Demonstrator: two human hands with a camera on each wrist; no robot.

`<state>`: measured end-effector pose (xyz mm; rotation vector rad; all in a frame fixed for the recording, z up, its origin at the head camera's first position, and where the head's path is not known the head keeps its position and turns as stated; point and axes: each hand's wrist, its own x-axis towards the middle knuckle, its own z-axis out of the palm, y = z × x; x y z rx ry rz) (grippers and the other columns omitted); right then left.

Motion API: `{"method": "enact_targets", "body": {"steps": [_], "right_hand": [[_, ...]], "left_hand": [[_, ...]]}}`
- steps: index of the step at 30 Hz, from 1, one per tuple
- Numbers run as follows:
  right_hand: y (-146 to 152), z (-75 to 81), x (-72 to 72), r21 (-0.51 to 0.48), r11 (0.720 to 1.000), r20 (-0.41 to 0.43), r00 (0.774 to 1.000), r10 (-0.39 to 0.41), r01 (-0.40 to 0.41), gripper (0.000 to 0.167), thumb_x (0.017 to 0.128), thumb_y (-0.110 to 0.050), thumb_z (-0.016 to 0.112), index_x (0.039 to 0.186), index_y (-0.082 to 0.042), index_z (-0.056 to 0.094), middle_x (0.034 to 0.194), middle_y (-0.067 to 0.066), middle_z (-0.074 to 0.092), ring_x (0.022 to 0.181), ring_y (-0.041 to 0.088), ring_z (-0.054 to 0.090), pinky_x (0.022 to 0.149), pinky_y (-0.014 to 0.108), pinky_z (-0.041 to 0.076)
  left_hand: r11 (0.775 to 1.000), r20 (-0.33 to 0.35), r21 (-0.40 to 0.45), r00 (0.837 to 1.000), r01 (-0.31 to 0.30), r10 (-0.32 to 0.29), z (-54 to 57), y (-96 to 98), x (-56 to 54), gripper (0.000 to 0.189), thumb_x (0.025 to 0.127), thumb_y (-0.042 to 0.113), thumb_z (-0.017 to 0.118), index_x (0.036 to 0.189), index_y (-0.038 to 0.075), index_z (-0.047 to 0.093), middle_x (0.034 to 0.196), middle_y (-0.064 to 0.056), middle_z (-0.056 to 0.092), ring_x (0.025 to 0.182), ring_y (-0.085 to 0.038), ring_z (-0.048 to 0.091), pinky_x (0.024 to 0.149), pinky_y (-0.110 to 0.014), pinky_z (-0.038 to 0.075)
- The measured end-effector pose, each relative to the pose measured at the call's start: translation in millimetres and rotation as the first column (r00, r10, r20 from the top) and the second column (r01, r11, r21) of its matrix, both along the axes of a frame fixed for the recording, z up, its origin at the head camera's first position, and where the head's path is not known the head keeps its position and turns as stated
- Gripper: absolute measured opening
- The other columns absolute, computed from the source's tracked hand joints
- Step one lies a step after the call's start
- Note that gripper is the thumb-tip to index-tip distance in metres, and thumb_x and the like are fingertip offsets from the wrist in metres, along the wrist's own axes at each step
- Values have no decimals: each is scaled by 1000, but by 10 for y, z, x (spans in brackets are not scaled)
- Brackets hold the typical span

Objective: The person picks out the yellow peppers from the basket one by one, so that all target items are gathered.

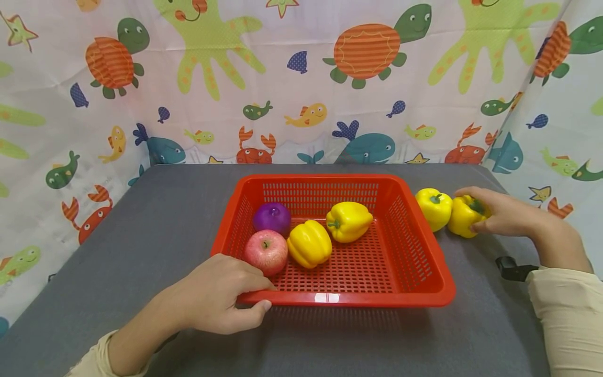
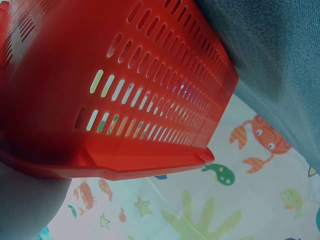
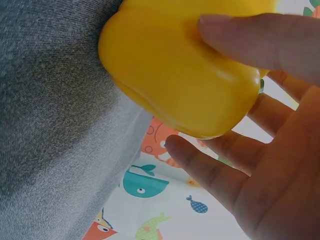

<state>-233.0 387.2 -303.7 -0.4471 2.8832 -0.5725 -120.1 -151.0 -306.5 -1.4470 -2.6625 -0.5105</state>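
My left hand (image 1: 221, 293) grips the near left corner of a red plastic basket (image 1: 358, 299), thumb outside the rim and fingers over it. Inside lie a purple round vegetable or fruit (image 1: 272, 219), a pink-red apple (image 1: 266, 252) and two yellow bell peppers, one in the middle (image 1: 309, 244) and one farther back (image 1: 349, 222). Right of the basket, my right hand (image 1: 504, 212) holds a yellow bell pepper (image 3: 180, 75), thumb on one side and fingers round the other. Another yellow bell pepper (image 1: 433, 209) sits between it and the basket wall.
A grey cloth-covered table (image 1: 155, 225) lies under everything. A curtain (image 1: 301, 89) printed with sea animals closes off the back and both sides. A black strap end (image 1: 513, 268) sticks out by the right wrist.
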Motion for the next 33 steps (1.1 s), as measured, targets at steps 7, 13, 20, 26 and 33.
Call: {"method": "enact_targets", "body": {"steps": [7, 13, 20, 26, 33], "right_hand": [[-12, -1, -1, 5, 1000, 0, 1000, -5, 5, 74, 79, -3, 77, 144, -2, 41, 138, 33, 42, 117, 51, 41, 90, 75, 37], [-77, 94, 42, -9, 1000, -82, 996, 27, -28, 67, 83, -4, 76, 142, 3, 43, 141, 34, 41, 125, 53, 36, 94, 75, 33], [-283, 253, 119, -34, 993, -282, 954, 103, -117, 51, 86, 0, 71, 134, 1, 53, 135, 26, 51, 125, 46, 42, 92, 73, 38], [-537, 309, 188, -48, 989, -346, 931, 114, -139, 47, 86, -6, 72, 131, -4, 60, 134, 20, 56, 126, 42, 46, 89, 71, 42], [-847, 289, 242, -41, 973, -335, 921, 200, -226, 42, 87, -9, 73, 128, -8, 64, 130, 13, 60, 118, 37, 55, 86, 62, 50]], "left_hand": [[1000, -2, 6, 1000, 3, -3, -6, 2, 0, 6, 82, 32, 70, 87, 32, 68, 69, 22, 52, 60, 6, 43, 54, -18, 40], [1000, 5, 5, 1000, 4, -4, -10, 0, 0, 7, 82, 32, 70, 89, 32, 70, 70, 23, 52, 60, 6, 43, 54, -18, 40], [1000, -2, 5, 1000, 3, -3, -4, -3, -2, 6, 83, 33, 69, 89, 32, 70, 70, 25, 50, 60, 7, 44, 54, -19, 40], [1000, 15, -1, 1000, -3, 3, 1, 1, 0, 7, 82, 32, 70, 90, 31, 71, 70, 24, 51, 60, 6, 44, 54, -19, 41], [1000, 30, -5, 999, -11, 11, 2, 6, 7, 9, 82, 31, 70, 91, 30, 72, 71, 24, 53, 61, 6, 45, 54, -19, 41]]}}
